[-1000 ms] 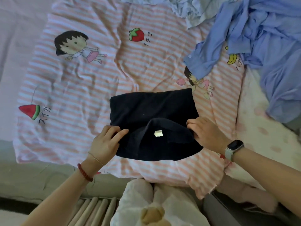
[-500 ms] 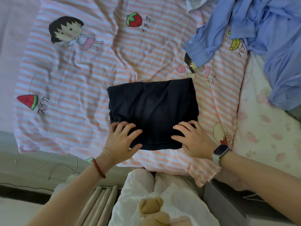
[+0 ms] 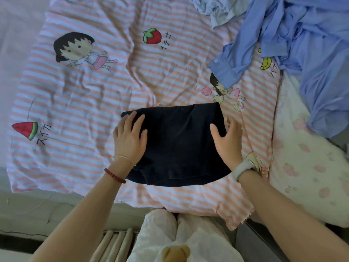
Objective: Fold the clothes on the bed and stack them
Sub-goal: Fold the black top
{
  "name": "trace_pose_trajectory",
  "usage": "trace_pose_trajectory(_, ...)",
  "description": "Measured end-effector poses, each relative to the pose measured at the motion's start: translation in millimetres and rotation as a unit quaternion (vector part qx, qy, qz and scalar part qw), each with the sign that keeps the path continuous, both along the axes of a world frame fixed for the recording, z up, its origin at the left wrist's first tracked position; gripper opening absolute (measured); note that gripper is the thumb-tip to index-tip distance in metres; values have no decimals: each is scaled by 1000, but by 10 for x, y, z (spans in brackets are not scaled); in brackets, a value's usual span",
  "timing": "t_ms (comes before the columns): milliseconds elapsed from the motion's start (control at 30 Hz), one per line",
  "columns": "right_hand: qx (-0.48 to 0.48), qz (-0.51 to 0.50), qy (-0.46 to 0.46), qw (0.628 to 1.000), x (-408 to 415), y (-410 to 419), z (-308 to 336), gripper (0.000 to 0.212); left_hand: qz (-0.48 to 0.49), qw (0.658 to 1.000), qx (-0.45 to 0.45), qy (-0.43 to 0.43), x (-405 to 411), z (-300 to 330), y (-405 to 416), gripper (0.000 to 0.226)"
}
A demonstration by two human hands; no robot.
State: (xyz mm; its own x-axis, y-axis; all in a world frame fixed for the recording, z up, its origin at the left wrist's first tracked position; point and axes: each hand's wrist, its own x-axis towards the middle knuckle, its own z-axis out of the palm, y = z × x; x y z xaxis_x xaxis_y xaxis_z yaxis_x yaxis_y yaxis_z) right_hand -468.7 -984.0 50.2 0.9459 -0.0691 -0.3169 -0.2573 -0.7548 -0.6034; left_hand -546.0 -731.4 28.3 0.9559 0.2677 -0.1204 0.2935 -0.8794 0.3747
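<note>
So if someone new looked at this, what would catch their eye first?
The dark folded garment at the centre, with the left hand flat on its left edge and the right hand at its right edge. Next, the cartoon striped sheet underneath, and the rumpled blue shirts piled top right.

The only readable writing is printed on the striped sheet point(image 3: 94, 95), in black Japanese katakana beside fruit drawings. Taking the strawberry drawing point(image 3: 152, 36) as the landmark: just to its right, running down at a slant, stand the characters イチゴ point(image 3: 166, 41). Far to its lower left, just right of a watermelon slice drawing point(image 3: 25, 129), stand the characters スイカ point(image 3: 43, 134). Far to the strawberry's right, under a banana drawing point(image 3: 266, 62), stand the characters バナ point(image 3: 275, 71), with the rest covered by a blue shirt point(image 3: 302, 44). A small fabric tag point(image 3: 245, 219) at the sheet's near edge carries print too small to read.
</note>
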Motion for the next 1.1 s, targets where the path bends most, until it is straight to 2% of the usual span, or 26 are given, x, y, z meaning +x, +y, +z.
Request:
trace_pose_trajectory(100,25,21,49,998,342,177,-26,77,86,991,-58,82,411,-35,187,46)
trace_pose_trajectory(167,14,53,86,995,559,204,-112,71,111,980,-69,150,556,-70,326,42)
trace_pose_trajectory(200,-9,71,107,992,647,200,-139,61,91,979,-61,171,587,-66,377,39)
trace_pose_trajectory(300,-46,99,108,988,818,109,-194,34,35,985,-82,145,623,-31,501,33)
trace_pose_trajectory(433,-53,87,76,992,875,-73,-164,14,93,983,-93,128,587,-30,641,35)
trace_pose_trajectory(500,-11,51,83,995,843,-109,-142,21,133,974,-133,128,595,-59,584,38)
trace_pose_trajectory(567,26,5,116,993,751,-105,-106,34,152,976,-117,103,586,-29,413,43)
trace_pose_trajectory(633,37,-14,150,988,603,-116,-96,45,120,990,-52,56,487,42,187,49)
trace_pose_trajectory(733,55,-41,191,979,303,-138,-134,55,-10,1000,11,21,170,56,-267,58)
trace_pose_trajectory(800,30,-33,200,979,165,-122,-144,54,-91,993,47,61,-41,-25,-568,62)
trace_pose_trajectory(867,11,-17,186,982,118,-109,-139,51,-129,981,62,132,-169,-123,-764,69)
trace_pose_trajectory(1000,32,31,161,986,123,-81,-17,43,-117,967,64,215,-154,-223,-830,79)
trace_pose_trajectory(1100,79,88,137,983,147,-22,186,48,-142,955,39,259,-58,-157,-767,76)
